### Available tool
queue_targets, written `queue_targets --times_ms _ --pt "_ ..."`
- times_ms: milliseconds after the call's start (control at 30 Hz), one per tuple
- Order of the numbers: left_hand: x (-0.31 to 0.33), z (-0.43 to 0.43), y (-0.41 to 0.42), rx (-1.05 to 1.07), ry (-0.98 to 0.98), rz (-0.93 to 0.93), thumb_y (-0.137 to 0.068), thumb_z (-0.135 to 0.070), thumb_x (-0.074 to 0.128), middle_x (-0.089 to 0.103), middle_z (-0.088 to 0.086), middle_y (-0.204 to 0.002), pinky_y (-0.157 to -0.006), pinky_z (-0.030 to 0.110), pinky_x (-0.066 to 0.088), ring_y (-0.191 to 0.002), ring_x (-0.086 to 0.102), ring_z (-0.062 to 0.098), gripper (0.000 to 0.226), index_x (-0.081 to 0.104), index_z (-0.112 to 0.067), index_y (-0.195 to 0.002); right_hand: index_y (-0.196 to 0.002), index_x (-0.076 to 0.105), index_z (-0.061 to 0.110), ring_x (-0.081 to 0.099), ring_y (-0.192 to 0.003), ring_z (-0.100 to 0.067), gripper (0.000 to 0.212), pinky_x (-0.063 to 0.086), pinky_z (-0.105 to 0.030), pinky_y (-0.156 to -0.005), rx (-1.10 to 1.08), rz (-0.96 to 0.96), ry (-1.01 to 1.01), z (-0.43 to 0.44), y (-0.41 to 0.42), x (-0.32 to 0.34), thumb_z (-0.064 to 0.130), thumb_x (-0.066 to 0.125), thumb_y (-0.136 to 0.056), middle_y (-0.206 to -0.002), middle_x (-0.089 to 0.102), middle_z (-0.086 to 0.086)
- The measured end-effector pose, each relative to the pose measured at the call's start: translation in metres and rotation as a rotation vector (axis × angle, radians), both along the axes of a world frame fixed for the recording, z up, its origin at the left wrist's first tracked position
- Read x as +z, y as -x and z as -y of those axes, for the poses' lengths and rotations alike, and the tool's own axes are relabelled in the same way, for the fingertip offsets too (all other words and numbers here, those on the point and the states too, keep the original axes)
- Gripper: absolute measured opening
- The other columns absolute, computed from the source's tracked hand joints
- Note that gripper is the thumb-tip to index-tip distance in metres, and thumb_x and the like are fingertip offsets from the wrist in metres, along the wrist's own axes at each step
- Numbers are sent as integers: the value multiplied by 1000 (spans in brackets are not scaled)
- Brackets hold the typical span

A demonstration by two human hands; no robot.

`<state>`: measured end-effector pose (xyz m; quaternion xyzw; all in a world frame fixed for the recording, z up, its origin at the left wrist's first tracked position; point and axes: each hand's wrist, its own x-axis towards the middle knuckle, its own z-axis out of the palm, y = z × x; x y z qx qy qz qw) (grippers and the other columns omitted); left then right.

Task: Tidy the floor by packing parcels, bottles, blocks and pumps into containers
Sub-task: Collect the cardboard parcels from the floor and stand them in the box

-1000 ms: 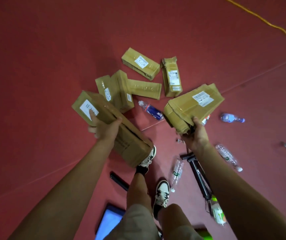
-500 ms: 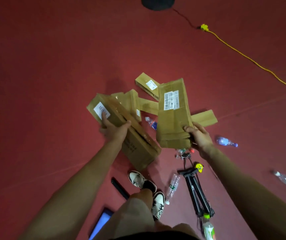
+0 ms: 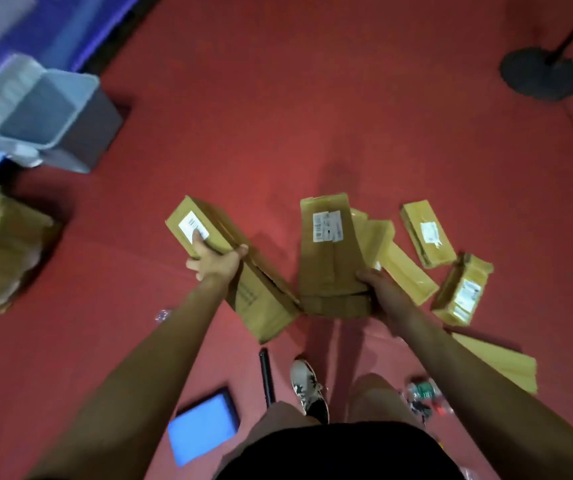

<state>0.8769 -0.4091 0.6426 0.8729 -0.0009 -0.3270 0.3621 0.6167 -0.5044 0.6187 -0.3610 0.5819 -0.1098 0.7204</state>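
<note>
head view: i stand over the red floor [image 3: 278, 116] w/ one parcel in each hand. my left hand [image 3: 214, 263] grips a long brown parcel [image 3: 260, 299] near its upper end. the thumb is curled over one edge, the fingers are wrapped under, and one fingertip lies on the white label. this parcel hangs tilted, w/ its low end towards my legs. my right hand [image 3: 380, 292] holds a second parcel [image 3: 328, 258] at its folded lower end, fingers curled round it, label side up. the low corners of the 2 parcels are very close; i cannot tell if they touch.

containers are on my left: a grey bin [image 3: 80, 133] far up-left, and a cardboard box [image 3: 4, 244] at the left edge, nearer to me. both are blurred, so i cannot read their contents. more parcels lie on the floor at my right, e.g. one flat [image 3: 427, 233] and one beside it [image 3: 463, 289].

step, as i judge: both parcels are picked up but not yet packed, so this is the carrying part. next move needs a turn to the left, approx. towards the box or the bin (which one is for parcels i cannot tell). then i lower each long parcel end-first so it fits, and let go one hand at a time.
</note>
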Motion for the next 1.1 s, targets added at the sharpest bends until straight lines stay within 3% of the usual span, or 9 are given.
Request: queue_targets --times_ms 67,167,267,333,433,600,800,933,1100 --pt "4 -19 -17 94 15 -5 -71 -33 78 19 15 -137 -105 48 38 -120 41 42 101 8 -43 -145 -118 62 18 65 -101 -28 42 52 -48 -90 101 3 13 3 -31 8 34 65 -79 -109 69 -9" --pt "13 -50 -39 242 28 11 -73 -32 78 20 15 -139 -107 49 36 -123 39 42 99 11 -41 -145 -98 64 21 63 -80 -18 12 52 -32 -69 247 -6 22 8 -76 16 26 57 -89 -89 66 -3" --pt "20 -80 -58 381 54 34 -73 -32 77 19 15 -140 -107 51 36 -124 38 42 98 11 -41 -145 -91 66 17 62 -63 -13 14 46 -22 -53 389 -24 47 12 -118 18 27 57 -90 -78 66 1" --pt "23 -99 -66 481 57 37 -73 -32 77 19 14 -141 -106 52 36 -124 37 41 98 11 -41 -145 -95 67 15 62 -66 -14 18 47 -23 -51 480 -57 31 13 -145 19 30 59 -88 -80 66 1" --pt "27 -121 -67 627 39 45 -73 -32 77 20 16 -141 -105 51 37 -123 38 42 97 13 -40 -146 -85 61 18 58 -68 -14 14 48 -28 -60 618 -81 -6 11 -187 25 29 56 -91 -78 63 1" --pt "32 -138 -58 898 49 45 -73 -31 78 21 15 -139 -103 47 40 -122 40 42 96 15 -38 -146 -112 56 21 59 -76 -15 22 51 -33 -67 829 -27 -26 12 -248 29 32 51 -94 -88 63 1" --pt "35 -126 -52 1108 99 65 -75 -30 77 22 16 -138 -102 44 42 -119 42 40 95 14 -38 -146 -115 59 18 62 -73 -15 26 51 -28 -56 1032 2 -1 23 -306 39 30 53 -93 -87 65 2" --pt "30 -117 -55 1173 96 20 -75 -32 76 22 15 -139 -104 45 40 -119 43 40 95 13 -37 -147 -118 59 18 62 -70 -14 28 48 -20 -42 1081 -8 -14 24 -342 38 30 52 -93 -87 65 2" --pt "19 -120 -90 1239 113 -20 -76 -33 75 23 15 -139 -104 44 41 -119 43 40 95 12 -36 -147 -114 58 18 61 -70 -14 23 48 -19 -38 1106 -20 -38 13 -402 28 28 50 -94 -87 65 0"
